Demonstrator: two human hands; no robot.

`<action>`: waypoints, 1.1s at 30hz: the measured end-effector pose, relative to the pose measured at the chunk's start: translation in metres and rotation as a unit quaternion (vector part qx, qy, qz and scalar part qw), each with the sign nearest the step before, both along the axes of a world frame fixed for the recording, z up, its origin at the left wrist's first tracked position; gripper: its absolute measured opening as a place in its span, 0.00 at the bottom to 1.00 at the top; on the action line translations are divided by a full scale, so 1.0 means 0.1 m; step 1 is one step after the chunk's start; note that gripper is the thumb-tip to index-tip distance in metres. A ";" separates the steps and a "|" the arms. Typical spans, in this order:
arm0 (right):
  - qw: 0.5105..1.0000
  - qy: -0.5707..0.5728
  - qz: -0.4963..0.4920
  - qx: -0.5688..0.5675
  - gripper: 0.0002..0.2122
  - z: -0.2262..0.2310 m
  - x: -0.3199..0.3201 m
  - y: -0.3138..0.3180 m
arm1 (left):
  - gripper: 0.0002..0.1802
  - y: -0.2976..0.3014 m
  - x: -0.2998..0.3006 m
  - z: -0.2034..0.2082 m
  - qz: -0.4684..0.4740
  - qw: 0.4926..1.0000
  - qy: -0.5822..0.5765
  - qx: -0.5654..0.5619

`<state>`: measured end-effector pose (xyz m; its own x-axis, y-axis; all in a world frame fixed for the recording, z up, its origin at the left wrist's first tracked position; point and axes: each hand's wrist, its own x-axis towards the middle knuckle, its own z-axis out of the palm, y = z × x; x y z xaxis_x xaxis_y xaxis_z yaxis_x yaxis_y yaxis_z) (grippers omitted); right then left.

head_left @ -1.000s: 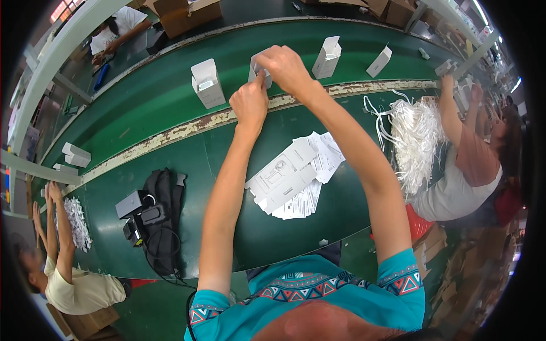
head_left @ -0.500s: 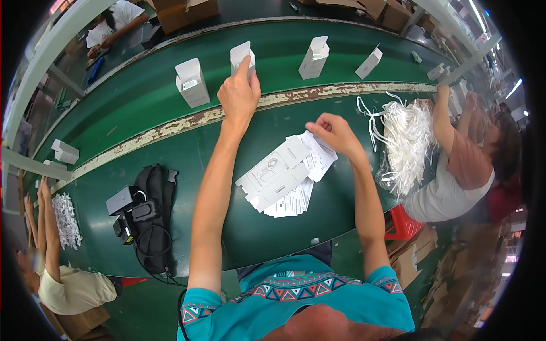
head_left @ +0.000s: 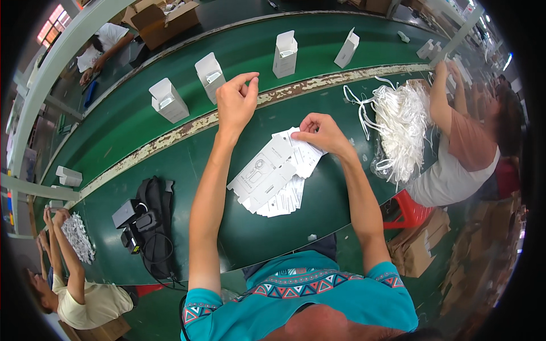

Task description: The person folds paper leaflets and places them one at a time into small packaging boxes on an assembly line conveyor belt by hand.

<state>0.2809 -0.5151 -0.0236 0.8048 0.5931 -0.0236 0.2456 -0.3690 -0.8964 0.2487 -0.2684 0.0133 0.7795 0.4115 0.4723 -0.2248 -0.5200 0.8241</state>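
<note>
My left hand (head_left: 237,102) hovers near the chipped edge strip of the green conveyor, its fingers loosely bent, thumb and index apart, holding nothing visible. Just beyond it stands a white open-topped box (head_left: 210,77) with something pale inside. My right hand (head_left: 324,135) pinches the upper edge of a printed paper leaflet (head_left: 307,159) lying in a fanned pile. On the pile's left lies a flat printed white carton sheet (head_left: 263,175). More sheets (head_left: 282,202) stick out beneath it.
Other white boxes (head_left: 284,59) stand along the conveyor (head_left: 244,54). Right of me lies a heap of white cords (head_left: 401,128) in clear plastic. A black strap with small devices (head_left: 149,221) lies left. Co-workers sit at both sides and across.
My left hand has drawn back from inside a box, its pointing finger now bent. The conveyor boxes have shifted left. My right hand stays at the leaflets.
</note>
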 end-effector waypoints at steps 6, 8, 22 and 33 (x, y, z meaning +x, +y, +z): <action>0.999 0.027 -0.001 0.024 0.08 -0.03 0.04 -0.04 | 0.09 -0.04 -0.02 0.02 -0.017 1.000 0.009 0.004; 0.999 0.029 0.001 0.040 0.07 -0.09 0.06 -0.06 | 0.09 -0.04 -0.01 0.00 -0.027 1.000 0.013 0.006; 0.972 0.055 -0.114 0.200 0.07 -0.07 0.15 -0.10 | 0.23 -0.24 0.00 -0.19 -0.312 0.918 0.199 -0.139; 0.978 0.078 -0.066 0.182 0.07 -0.08 0.14 -0.09 | 0.12 -0.15 0.01 -0.25 -0.301 0.909 0.265 -0.111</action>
<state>0.2947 -0.5243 -0.0321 0.8786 0.4758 0.0412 0.0677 -0.0387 -0.9970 0.2499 -0.2836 -0.0114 0.9890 -0.1254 -0.0790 0.0468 -0.2414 0.9693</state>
